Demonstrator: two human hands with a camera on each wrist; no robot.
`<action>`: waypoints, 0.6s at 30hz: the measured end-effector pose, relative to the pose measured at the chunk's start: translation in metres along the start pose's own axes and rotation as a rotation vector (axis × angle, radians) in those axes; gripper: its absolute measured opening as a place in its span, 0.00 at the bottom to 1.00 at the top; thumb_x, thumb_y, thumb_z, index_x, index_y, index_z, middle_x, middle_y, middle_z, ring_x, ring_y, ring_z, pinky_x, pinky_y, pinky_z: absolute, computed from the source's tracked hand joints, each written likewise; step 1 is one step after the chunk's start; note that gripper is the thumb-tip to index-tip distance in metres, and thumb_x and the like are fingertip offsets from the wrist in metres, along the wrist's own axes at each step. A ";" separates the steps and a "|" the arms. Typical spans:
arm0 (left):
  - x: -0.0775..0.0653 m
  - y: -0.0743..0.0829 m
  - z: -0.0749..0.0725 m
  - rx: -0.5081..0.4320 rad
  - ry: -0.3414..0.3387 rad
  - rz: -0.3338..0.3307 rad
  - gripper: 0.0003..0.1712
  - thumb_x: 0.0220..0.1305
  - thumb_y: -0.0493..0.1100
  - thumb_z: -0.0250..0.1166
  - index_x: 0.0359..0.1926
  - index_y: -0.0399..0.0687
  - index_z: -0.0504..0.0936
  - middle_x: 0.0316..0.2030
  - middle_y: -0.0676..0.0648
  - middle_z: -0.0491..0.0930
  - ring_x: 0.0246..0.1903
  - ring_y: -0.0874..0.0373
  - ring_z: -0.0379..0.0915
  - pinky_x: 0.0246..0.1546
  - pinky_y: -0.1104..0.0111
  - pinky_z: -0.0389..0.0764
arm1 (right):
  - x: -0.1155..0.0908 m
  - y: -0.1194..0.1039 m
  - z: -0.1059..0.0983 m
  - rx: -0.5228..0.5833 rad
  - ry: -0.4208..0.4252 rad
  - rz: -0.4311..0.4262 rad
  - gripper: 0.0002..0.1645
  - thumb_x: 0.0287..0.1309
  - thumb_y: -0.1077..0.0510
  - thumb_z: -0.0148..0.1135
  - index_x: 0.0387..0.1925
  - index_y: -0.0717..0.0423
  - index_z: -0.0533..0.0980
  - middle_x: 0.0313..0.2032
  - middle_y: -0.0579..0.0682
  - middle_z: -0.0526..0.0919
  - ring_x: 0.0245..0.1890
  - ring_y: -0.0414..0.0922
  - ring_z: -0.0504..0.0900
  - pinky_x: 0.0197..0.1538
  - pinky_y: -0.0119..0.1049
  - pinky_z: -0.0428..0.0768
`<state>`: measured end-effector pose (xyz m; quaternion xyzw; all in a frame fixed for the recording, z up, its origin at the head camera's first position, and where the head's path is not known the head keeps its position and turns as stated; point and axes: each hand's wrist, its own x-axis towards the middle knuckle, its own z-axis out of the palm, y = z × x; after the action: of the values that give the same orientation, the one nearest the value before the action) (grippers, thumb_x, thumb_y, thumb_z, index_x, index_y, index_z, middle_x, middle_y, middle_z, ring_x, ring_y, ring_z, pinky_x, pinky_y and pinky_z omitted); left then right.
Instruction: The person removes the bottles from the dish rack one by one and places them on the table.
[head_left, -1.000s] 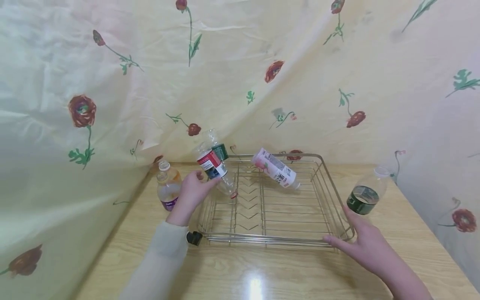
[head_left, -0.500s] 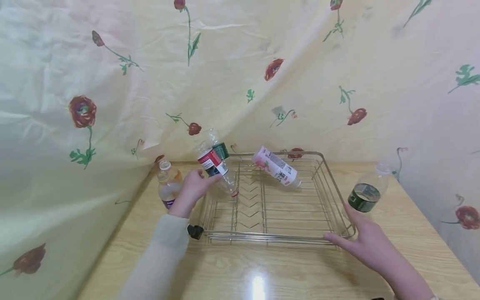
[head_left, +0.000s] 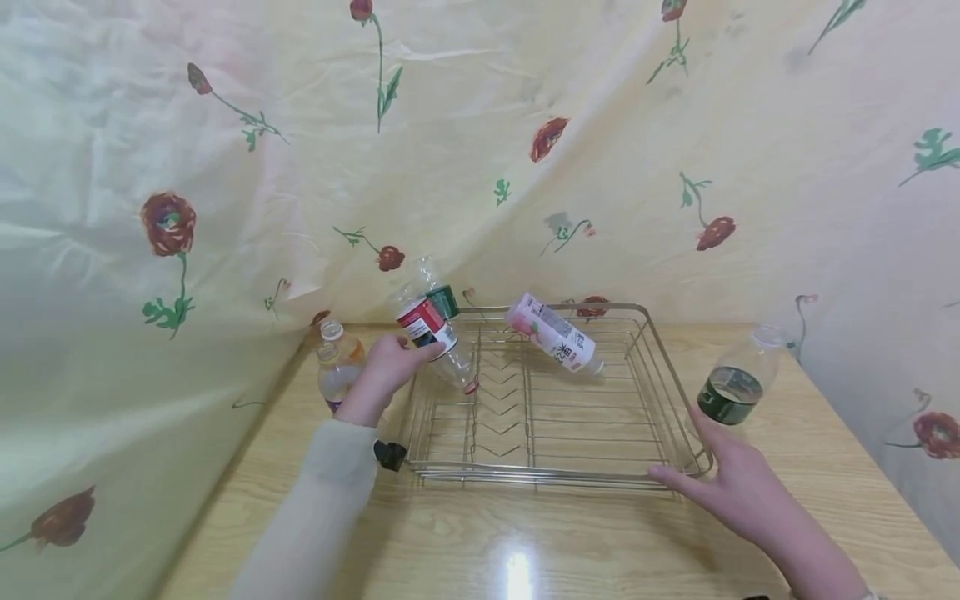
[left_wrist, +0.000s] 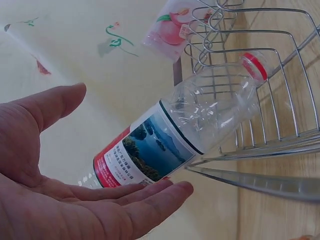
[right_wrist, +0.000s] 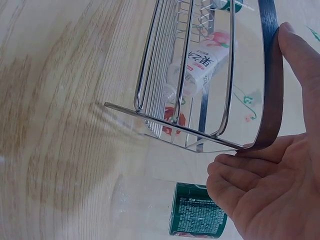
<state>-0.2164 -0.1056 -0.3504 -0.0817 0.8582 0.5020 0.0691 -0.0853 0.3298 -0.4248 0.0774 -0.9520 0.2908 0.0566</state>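
My left hand (head_left: 390,367) is at the red-and-white labelled water bottle (head_left: 426,327), which leans neck-down in the left of the wire dish rack (head_left: 525,477). In the left wrist view its fingers lie straight along the label (left_wrist: 150,150), while the thumb stands apart from the plastic. The red cap (left_wrist: 254,66) points down between the wires. My right hand (head_left: 738,483) grips the rack's front right corner, thumb on the metal rail (right_wrist: 272,90) and the other fingers bent at the outer side. A pink peach-drink bottle (head_left: 555,335) lies tilted toward the rack's back.
Behind the leaning bottle is another clear bottle (head_left: 442,302) with a green label. A green-labelled bottle (head_left: 727,396) stands right of the rack. Left of it stand an orange-labelled bottle (head_left: 352,350) and a purple-labelled one (head_left: 335,383). Flowered cloth (head_left: 480,150) hangs behind.
My left hand has shifted up very slightly over the label. The leaning bottle, the rack and my right hand stay where they were; the head view has tilted a little.
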 end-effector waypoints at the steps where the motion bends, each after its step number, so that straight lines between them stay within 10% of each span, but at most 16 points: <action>1: 0.001 0.000 0.000 -0.007 -0.004 -0.006 0.47 0.62 0.61 0.72 0.68 0.32 0.67 0.67 0.33 0.66 0.63 0.39 0.63 0.64 0.42 0.67 | 0.000 0.000 0.000 -0.002 0.001 -0.001 0.69 0.55 0.34 0.73 0.77 0.72 0.48 0.68 0.81 0.58 0.64 0.79 0.60 0.58 0.76 0.64; 18: 0.014 -0.001 0.004 -0.039 -0.026 0.003 0.31 0.64 0.57 0.71 0.58 0.40 0.77 0.57 0.40 0.76 0.56 0.45 0.68 0.65 0.46 0.66 | 0.000 0.001 0.000 -0.007 0.010 -0.011 0.69 0.55 0.33 0.73 0.76 0.74 0.49 0.68 0.80 0.59 0.65 0.78 0.60 0.59 0.75 0.64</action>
<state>-0.2295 -0.1039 -0.3557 -0.0754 0.8473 0.5199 0.0778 -0.0851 0.3309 -0.4256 0.0809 -0.9522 0.2876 0.0632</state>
